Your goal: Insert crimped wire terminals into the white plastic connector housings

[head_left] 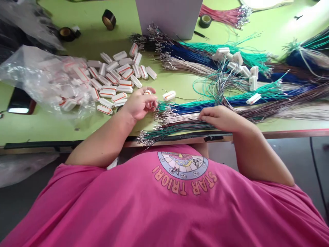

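My left hand (141, 103) is closed around a white plastic connector housing (147, 93) with an orange-red stripe, partly hidden by the fingers. Just right of it another white housing (169, 95) lies on the table. My right hand (218, 117) is over the bundle of white wires (183, 118), its fingers pressed together at the wires. Whether a single wire is pinched there I cannot make out. Blue wires (192, 108) run behind that hand, and dark green wires (174, 133) lie along the near edge. Their metal-tipped ends point left, towards my left hand.
Many striped housings (111, 79) spill from a clear plastic bag (25, 68) at left. A phone (22, 100) lies there. Wired housings (238, 59) rest on more wire bundles at right. A grey box (168, 17), tape rolls (109, 19) and red wires (226, 16) stand behind.
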`<state>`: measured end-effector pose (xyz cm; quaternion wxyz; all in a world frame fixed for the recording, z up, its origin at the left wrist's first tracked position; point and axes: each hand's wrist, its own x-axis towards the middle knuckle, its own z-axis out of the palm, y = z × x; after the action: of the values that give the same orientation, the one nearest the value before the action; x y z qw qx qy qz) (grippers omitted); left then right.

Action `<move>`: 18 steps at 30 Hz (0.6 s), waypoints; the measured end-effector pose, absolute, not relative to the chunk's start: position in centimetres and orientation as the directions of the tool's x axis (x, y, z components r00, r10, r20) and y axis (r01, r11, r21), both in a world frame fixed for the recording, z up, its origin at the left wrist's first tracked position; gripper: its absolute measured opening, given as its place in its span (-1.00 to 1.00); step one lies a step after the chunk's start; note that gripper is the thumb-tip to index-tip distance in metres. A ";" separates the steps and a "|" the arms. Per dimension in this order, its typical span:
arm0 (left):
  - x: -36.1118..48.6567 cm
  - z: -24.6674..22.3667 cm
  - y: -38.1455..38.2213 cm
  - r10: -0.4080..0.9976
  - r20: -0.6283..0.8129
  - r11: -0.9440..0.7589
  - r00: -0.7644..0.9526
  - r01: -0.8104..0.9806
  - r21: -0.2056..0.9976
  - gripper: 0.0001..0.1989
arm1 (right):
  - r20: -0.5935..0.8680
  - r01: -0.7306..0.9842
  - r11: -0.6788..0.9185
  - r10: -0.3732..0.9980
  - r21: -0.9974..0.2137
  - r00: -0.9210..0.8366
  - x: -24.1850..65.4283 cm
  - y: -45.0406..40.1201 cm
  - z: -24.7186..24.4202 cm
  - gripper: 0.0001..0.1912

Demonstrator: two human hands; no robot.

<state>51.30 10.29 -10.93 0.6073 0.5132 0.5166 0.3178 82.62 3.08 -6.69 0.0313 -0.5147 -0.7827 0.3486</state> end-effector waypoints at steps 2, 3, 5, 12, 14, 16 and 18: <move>51.4 -11.5 10.2 0.933 -0.260 0.212 0.251 0.203 0.956 -0.71 | -0.391 0.775 0.304 0.727 -0.555 -0.565 83.4 3.2 -6.0 -0.69; 51.5 -11.7 10.0 0.944 -0.225 0.163 0.241 0.253 0.954 -0.71 | -0.404 0.765 0.320 0.700 -0.559 -0.588 83.7 3.2 -5.6 -0.69; 51.5 -11.6 9.6 0.966 -0.130 0.037 0.223 0.377 0.925 -0.72 | -0.381 0.765 0.261 0.745 -0.589 -0.548 84.2 3.3 -4.9 -0.70; 51.0 -6.8 9.8 0.934 0.022 -0.280 0.357 0.691 0.666 -0.73 | -0.246 0.505 -0.077 0.929 -0.860 -0.276 84.3 2.9 -6.0 -0.68; 51.4 -5.7 11.7 0.914 0.047 -0.359 0.402 0.752 0.552 -0.75 | -0.257 0.477 -0.040 0.880 -0.878 -0.399 84.4 2.6 -6.3 -0.67; 52.4 -5.6 14.4 0.929 0.054 -0.341 0.366 0.791 0.508 -0.79 | -0.271 0.492 0.034 0.801 -0.870 -0.534 84.1 2.1 -6.4 -0.68; 54.1 -6.3 17.2 0.941 -0.001 -0.294 0.339 0.817 0.497 -0.81 | -0.282 0.536 0.164 0.704 -0.828 -0.651 83.1 1.4 -6.4 -0.71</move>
<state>54.15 17.15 -6.30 0.2106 0.7906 0.5557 0.1473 83.06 1.36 -6.38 0.0840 -0.4089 -0.7581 0.5010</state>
